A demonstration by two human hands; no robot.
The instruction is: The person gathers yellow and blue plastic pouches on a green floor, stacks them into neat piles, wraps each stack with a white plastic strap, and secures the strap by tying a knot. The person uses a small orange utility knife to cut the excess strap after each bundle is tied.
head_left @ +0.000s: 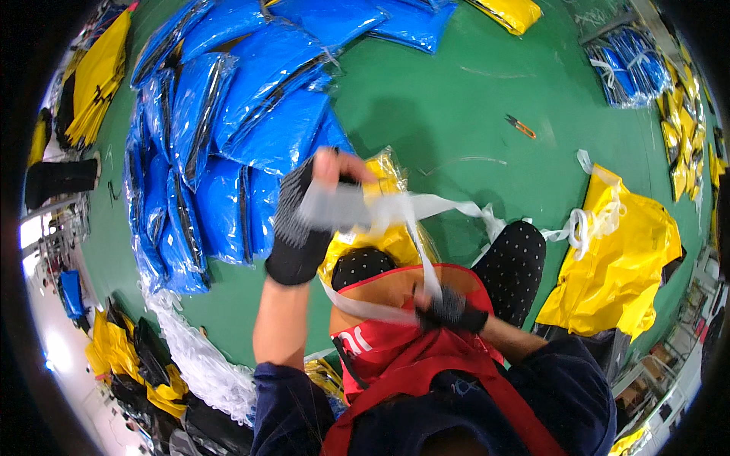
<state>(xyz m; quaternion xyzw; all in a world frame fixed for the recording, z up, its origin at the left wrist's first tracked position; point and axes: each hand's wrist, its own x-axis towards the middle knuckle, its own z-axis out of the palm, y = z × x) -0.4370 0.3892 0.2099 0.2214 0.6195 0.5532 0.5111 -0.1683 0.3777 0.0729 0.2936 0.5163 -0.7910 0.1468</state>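
My left hand (300,205), in a dark fingerless glove, is raised with its fingers curled round a white strap (395,209); motion smears the strap there. My right hand (450,308), gloved alike, is lower, in front of the red apron (411,349), closed on another part of the same strap. Between the hands the strap makes a loose loop, and a length trails right toward my knee. Beneath the loop lies a yellow packet (357,242) in clear plastic, partly covered by the strap, my left hand and my knee.
Blue packets (266,99) in clear plastic pile up at left and far left. Orange snips (522,127) lie on the green floor (456,91). At right is a yellow bundle (608,266) with white straps. White plastic strips (209,372) heap at lower left.
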